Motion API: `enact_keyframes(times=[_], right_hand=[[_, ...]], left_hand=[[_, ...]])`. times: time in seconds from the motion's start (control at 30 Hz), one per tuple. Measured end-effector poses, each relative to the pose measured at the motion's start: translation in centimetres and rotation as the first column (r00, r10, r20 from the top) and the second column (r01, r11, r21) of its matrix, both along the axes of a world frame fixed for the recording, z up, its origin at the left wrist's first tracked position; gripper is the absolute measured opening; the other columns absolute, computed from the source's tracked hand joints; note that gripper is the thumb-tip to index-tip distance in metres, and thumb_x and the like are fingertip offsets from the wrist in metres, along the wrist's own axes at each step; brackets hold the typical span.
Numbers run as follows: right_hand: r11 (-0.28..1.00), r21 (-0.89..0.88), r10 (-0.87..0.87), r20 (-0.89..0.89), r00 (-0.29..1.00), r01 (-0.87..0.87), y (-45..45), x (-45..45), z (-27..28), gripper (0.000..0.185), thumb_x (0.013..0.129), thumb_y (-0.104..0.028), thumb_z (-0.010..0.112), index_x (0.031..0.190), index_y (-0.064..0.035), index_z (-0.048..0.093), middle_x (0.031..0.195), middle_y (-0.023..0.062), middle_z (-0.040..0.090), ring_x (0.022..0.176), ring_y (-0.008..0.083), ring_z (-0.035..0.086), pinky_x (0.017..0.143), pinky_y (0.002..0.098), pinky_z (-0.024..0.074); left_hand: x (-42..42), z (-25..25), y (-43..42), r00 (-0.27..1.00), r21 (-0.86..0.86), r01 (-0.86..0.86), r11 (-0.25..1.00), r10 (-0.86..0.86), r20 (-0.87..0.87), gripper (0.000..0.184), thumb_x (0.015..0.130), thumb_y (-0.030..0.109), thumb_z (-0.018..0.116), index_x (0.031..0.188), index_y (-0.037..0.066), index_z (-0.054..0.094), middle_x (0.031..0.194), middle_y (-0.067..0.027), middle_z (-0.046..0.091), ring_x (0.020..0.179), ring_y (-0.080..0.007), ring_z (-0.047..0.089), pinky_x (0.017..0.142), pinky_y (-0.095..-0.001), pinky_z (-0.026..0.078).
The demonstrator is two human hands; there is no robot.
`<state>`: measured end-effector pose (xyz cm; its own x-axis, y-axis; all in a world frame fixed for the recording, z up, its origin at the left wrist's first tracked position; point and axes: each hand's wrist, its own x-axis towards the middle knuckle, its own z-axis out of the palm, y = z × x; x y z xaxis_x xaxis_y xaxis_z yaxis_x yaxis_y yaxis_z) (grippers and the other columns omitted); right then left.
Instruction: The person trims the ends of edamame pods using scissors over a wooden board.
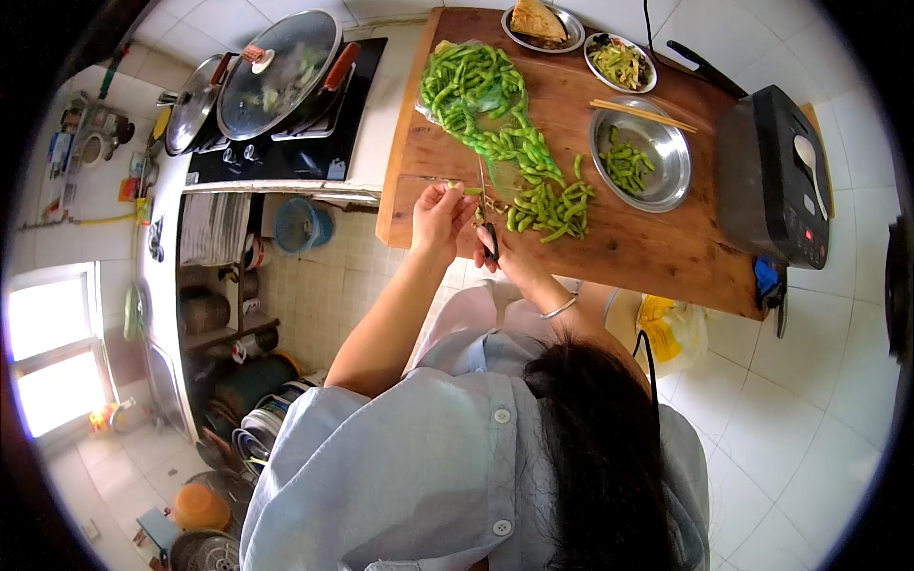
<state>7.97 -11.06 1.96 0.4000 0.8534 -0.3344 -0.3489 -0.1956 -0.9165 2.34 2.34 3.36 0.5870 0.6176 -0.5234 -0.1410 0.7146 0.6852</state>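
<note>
My left hand pinches a green pod over the front edge of the wooden table. Just to its right, my right hand grips black-handled scissors, whose blades point away from me beside the pod. A loose pile of pods lies right of the scissors. Behind it, more pods spread out of a clear and green plastic bag. Farther right, a steel bowl holds some pods, with chopsticks resting across its rim.
Two dishes of food, a plate and a bowl, stand at the back. A black cooker with a white spoon stands at the right. Lidded pans sit on the stove at the left. A blue bin is below.
</note>
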Motion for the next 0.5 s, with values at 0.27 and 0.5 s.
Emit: enact_keyframes(times=[0.27, 0.5], right_hand=[[0.998, -0.063, 0.008, 0.093, 0.996, -0.002, 0.2, -0.1, 0.5, 0.042, 0.093, -0.040, 0.047, 0.066, -0.0074, 0.051, 0.055, 0.0002, 0.050, 0.050, 0.0077, 0.042, 0.048, 0.0229, 0.0326], [0.999, 0.031, -0.034, 0.199, 0.980, 0.028, 0.6, -0.8, -1.4, 0.046, 0.092, -0.039, 0.049, 0.061, -0.0049, 0.048, 0.050, 0.0035, 0.047, 0.048, 0.0127, 0.046, 0.047, 0.0283, 0.0346]], left_hand=[[-0.6, -0.6, -0.7, 0.999, 0.010, -0.032, 0.999, 0.032, -0.037, 0.013, 0.086, 0.008, 0.061, 0.083, 0.007, 0.048, 0.074, -0.0035, 0.057, 0.069, -0.0126, 0.060, 0.065, -0.0224, 0.054], [-0.9, -1.4, -0.9, 0.995, -0.025, -0.090, 0.996, 0.089, -0.035, 0.014, 0.085, 0.007, 0.061, 0.084, 0.007, 0.047, 0.074, -0.0045, 0.056, 0.068, -0.0134, 0.060, 0.065, -0.0235, 0.054]])
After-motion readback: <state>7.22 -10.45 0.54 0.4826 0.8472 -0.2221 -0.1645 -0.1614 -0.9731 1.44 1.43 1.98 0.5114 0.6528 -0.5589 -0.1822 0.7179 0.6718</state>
